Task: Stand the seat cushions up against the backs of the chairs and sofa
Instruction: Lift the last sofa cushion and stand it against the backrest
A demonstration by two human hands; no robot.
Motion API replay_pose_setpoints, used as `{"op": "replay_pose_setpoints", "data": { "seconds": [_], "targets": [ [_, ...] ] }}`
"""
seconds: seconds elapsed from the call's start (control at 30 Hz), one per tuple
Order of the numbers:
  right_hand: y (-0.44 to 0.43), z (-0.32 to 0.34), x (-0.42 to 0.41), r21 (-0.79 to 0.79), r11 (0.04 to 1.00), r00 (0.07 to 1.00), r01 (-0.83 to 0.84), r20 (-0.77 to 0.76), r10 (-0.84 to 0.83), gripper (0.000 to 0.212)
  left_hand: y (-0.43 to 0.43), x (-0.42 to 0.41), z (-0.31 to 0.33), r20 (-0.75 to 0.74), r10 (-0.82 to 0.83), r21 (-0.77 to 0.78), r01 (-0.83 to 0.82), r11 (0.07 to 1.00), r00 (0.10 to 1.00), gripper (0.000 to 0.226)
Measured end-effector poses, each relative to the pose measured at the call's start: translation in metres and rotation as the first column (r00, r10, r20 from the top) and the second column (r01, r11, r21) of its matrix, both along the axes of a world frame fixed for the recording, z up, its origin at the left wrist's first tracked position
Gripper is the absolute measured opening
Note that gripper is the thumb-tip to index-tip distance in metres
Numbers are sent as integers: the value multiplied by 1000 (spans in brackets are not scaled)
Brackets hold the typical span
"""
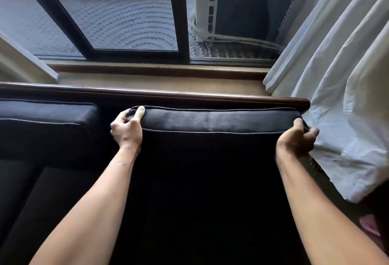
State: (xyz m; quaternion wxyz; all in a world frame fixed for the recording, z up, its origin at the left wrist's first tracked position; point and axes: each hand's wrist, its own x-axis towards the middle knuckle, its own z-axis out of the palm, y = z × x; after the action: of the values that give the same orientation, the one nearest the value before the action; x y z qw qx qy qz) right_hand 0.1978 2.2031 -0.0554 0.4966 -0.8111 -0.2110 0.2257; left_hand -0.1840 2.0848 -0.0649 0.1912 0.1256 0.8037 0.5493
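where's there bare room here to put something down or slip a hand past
Free: the tan sill between the sofa's wooden back rail and window frame; the dark seat lower left. Crowded: right hand against the white curtain; left hand between both cushions.

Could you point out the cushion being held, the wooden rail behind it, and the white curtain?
cushion (221, 120): head view, its upper edge panel.
wooden rail (189, 95): head view, mid-length of its top.
white curtain (341, 88): head view, a middle fold.
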Motion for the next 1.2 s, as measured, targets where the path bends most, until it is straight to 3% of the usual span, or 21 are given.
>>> {"op": "replay_pose_setpoints", "data": {
  "seconds": [0.17, 0.33, 0.4, 0.5, 0.63, 0.77, 0.93, 1.0, 1.1, 1.2],
  "targets": [
    [6, -35, 8, -40, 999, 1000, -22, -1, 22, 39, 27, 8, -25, -44, -33, -69, 30, 997, 998, 53],
    [17, -58, 1, -41, 998, 995, -54, 84, 58, 51, 39, 9, -36, -188, -89, -150, 61, 987, 978, 47],
    [13, -64, -5, 28, 996, 992, -86, 93, 83, 59, 39, 14, -36, -248, -101, -180, 57, 982, 963, 44],
    [0, -67, -12, 157, 976, 980, -153, 155, 128, 55, 40, 18, -32, -321, -137, -279, 45, 959, 937, 40],
    [-30, -67, -29, -3, 958, 900, -286, 343, 270, 61, 30, 17, -23, -362, -284, -432, 111, 895, 888, 43],
    [-72, -43, -75, -132, 852, 775, -506, 362, 517, 69, 9, 16, -10, -346, -456, -517, 239, 822, 820, 54],
    [-121, -18, -135, -184, 630, 506, -755, 449, 737, 61, -39, -14, 14, -391, -540, -394, 395, 830, 745, 38],
    [-137, -8, -166, -164, 548, 439, -821, 434, 787, 56, -63, -40, 23, -423, -544, -352, 422, 836, 725, 34],
    [-159, 1, -225, -129, 428, 336, -894, 439, 833, 50, -100, -93, 31, -429, -474, -263, 396, 880, 769, 28],
    [-177, 2, -293, -69, 357, 304, -931, 391, 869, 42, -131, -163, 28, -383, -351, -177, 305, 936, 855, 26]
  ]
}}
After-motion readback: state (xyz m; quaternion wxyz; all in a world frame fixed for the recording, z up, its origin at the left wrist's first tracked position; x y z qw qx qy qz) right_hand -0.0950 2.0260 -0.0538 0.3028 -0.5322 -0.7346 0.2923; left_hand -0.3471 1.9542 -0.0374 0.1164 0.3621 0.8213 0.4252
